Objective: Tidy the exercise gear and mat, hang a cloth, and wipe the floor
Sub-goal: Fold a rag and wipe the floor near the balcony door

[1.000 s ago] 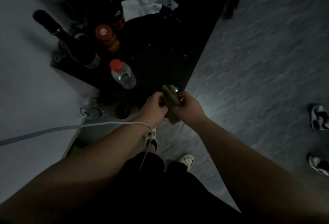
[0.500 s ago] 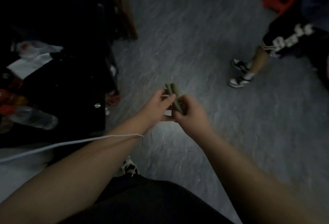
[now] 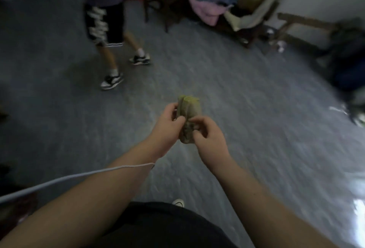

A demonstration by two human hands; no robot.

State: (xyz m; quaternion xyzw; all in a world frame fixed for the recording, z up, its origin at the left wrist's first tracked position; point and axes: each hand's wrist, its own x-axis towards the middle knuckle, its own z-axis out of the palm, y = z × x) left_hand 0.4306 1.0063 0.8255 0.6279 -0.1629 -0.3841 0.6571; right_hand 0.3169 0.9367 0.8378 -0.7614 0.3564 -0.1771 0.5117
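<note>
head view: i've got a small olive-green bundle (image 3: 188,118), likely a folded exercise band though blur hides detail, held out in front of me above the grey floor (image 3: 256,129). its long axis runs away from me, far end poking past my fingers. my left hand (image 3: 165,129) grips its left side, my right hand (image 3: 209,139) pinches the near end, both equally close. a white cord (image 3: 79,176) crosses my left forearm. another person's legs (image 3: 110,58) stand ahead-left, clothes pile (image 3: 213,11) ahead-right.
</note>
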